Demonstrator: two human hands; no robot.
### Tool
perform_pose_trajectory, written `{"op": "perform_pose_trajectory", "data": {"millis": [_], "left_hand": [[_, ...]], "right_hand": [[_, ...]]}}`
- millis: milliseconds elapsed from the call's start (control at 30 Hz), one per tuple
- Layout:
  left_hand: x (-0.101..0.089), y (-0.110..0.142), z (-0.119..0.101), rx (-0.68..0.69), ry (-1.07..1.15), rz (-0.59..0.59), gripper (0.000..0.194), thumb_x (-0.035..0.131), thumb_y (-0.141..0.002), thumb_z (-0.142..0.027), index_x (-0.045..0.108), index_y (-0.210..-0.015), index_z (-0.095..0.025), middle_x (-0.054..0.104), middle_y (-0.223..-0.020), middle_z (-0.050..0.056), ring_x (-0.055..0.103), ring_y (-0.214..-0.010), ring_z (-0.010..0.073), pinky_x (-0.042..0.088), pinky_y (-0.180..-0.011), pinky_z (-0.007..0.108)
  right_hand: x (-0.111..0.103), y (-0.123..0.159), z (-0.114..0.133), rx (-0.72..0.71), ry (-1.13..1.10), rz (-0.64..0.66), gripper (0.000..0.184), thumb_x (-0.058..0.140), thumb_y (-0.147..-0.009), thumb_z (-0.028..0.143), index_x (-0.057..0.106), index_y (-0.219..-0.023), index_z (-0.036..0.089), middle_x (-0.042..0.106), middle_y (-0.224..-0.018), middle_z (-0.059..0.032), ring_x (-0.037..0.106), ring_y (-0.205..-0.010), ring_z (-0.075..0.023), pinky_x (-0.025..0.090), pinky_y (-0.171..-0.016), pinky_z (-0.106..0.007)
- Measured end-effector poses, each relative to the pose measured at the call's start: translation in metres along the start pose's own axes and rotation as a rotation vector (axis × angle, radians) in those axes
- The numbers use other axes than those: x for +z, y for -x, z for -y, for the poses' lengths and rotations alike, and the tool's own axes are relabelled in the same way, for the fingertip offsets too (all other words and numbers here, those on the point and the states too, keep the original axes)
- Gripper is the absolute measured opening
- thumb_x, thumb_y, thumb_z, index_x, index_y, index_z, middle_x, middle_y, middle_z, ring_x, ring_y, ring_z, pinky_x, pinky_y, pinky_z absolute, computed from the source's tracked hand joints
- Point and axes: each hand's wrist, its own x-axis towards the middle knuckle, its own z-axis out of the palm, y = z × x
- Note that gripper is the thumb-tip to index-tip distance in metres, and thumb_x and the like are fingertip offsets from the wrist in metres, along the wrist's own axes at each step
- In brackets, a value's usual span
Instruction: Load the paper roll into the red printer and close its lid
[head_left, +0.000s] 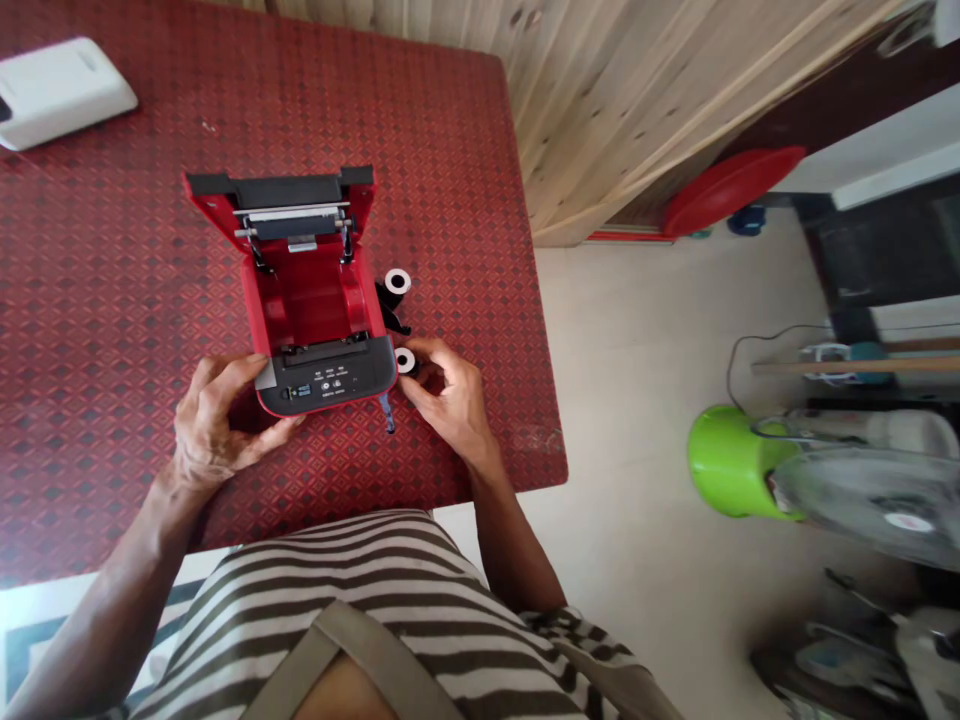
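A small red and black label printer [330,385] stands on the table with its lid [300,205] raised, and its red paper bay [311,297] shows no roll inside. My left hand [217,415] grips the printer's front left corner, fingers on the top edge and thumb low at the front. At the printer's right side, my right hand [446,390] pinches a small black roll with a white end ring [405,361]. Just behind it is a second, similar roll [397,282], with black ribbon-like material between the two. A dark strip [387,412] hangs near the front right corner.
The table has a red patterned cover [480,200]. A white box-shaped device [64,92] lies at the far left. Wooden panelling [600,90] rises behind the table. On the floor to the right are a green bucket [724,460] and a fan [885,510].
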Motion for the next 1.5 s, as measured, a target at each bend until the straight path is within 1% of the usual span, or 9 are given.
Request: {"op": "perform_pose_trajectory", "data": {"millis": [133, 267, 400, 600, 833, 1000, 1167, 1367, 1500], "left_hand": [[0.0, 0.001, 0.001, -0.001, -0.002, 0.003, 0.092, 0.097, -0.117, -0.055, 0.055, -0.191, -0.02, 0.089, -0.132, 0.012, 0.085, -0.106, 0.0254, 0.071, -0.091, 0.034], [0.001, 0.002, 0.002, -0.002, 0.017, -0.007, 0.093, 0.097, -0.117, -0.057, 0.054, -0.191, -0.021, 0.089, -0.132, 0.011, 0.086, -0.104, 0.0248, 0.07, -0.089, 0.034], [0.003, 0.003, 0.003, -0.012, 0.026, -0.005, 0.089, 0.095, -0.118, -0.06, 0.056, -0.189, -0.024, 0.089, -0.129, 0.009, 0.086, -0.101, 0.0242, 0.07, -0.088, 0.035], [0.004, 0.002, 0.001, -0.014, 0.012, -0.014, 0.087, 0.093, -0.12, -0.059, 0.056, -0.188, -0.02, 0.088, -0.128, 0.01, 0.085, -0.1, 0.0224, 0.071, -0.087, 0.032], [0.002, 0.007, 0.002, -0.073, 0.034, 0.042, 0.075, 0.092, -0.119, -0.061, 0.061, -0.178, -0.026, 0.09, -0.127, 0.009, 0.089, -0.101, 0.0238, 0.075, -0.085, 0.035], [0.003, 0.008, 0.0, -0.08, 0.069, 0.031, 0.08, 0.096, -0.116, -0.057, 0.06, -0.18, -0.026, 0.09, -0.129, 0.01, 0.089, -0.103, 0.025, 0.077, -0.088, 0.035], [0.001, 0.01, -0.005, -0.156, 0.107, 0.086, 0.069, 0.089, -0.121, -0.058, 0.062, -0.176, -0.025, 0.088, -0.129, 0.011, 0.087, -0.105, 0.0239, 0.074, -0.09, 0.033], [0.001, 0.01, -0.007, -0.184, 0.135, 0.089, 0.068, 0.088, -0.121, -0.058, 0.061, -0.177, -0.032, 0.087, -0.123, 0.007, 0.084, -0.093, 0.0229, 0.075, -0.085, 0.034], [0.004, 0.008, -0.011, -0.191, 0.171, 0.072, 0.073, 0.09, -0.121, -0.054, 0.059, -0.184, -0.033, 0.088, -0.13, 0.01, 0.087, -0.099, 0.0249, 0.077, -0.088, 0.036]], "right_hand": [[-0.008, -0.002, 0.002, -0.052, 0.028, 0.073, 0.033, 0.091, -0.107, 0.033, 0.09, -0.139, 0.027, 0.098, -0.142, -0.0127, 0.095, -0.124, -0.0326, 0.078, -0.116, -0.055], [-0.049, -0.005, 0.013, 0.07, 0.067, 0.18, 0.051, 0.099, -0.104, 0.039, 0.091, -0.153, 0.03, 0.1, -0.124, -0.007, 0.093, -0.099, -0.0282, 0.079, -0.096, -0.049], [-0.072, -0.037, 0.01, 0.083, 0.076, 0.046, 0.024, 0.09, -0.114, 0.046, 0.097, -0.131, 0.03, 0.1, -0.122, -0.0065, 0.094, -0.105, -0.0274, 0.078, -0.096, -0.046], [-0.029, -0.11, -0.019, 0.031, 0.21, 0.146, 0.058, 0.093, -0.104, 0.022, 0.087, -0.161, 0.028, 0.093, -0.161, -0.0122, 0.091, -0.134, -0.0341, 0.077, -0.115, -0.055], [-0.016, -0.12, -0.02, -0.006, 0.178, 0.123, 0.032, 0.098, -0.1, 0.025, 0.088, -0.131, 0.03, 0.097, -0.134, -0.0042, 0.088, -0.127, -0.0304, 0.072, -0.121, -0.053], [-0.056, -0.104, 0.025, -0.039, 0.061, 0.038, 0.044, 0.104, -0.102, 0.052, 0.082, -0.134, 0.033, 0.092, -0.133, -0.0023, 0.088, -0.117, -0.0261, 0.077, -0.101, -0.045], [-0.081, -0.091, 0.106, -0.291, 0.043, 0.328, 0.043, 0.099, -0.109, 0.062, 0.089, -0.143, 0.038, 0.091, -0.121, -0.0014, 0.087, -0.108, -0.0278, 0.078, -0.096, -0.049], [-0.023, -0.104, 0.127, -0.505, 0.474, 0.397, 0.028, 0.09, -0.111, 0.011, 0.089, -0.134, 0.026, 0.092, -0.134, -0.0077, 0.085, -0.133, -0.034, 0.073, -0.126, -0.058], [0.02, -0.105, 0.117, -0.458, 0.721, 0.369, 0.027, 0.073, -0.117, 0.0, 0.088, -0.123, 0.022, 0.092, -0.124, -0.0123, 0.083, -0.128, -0.0347, 0.074, -0.109, -0.049]]}}
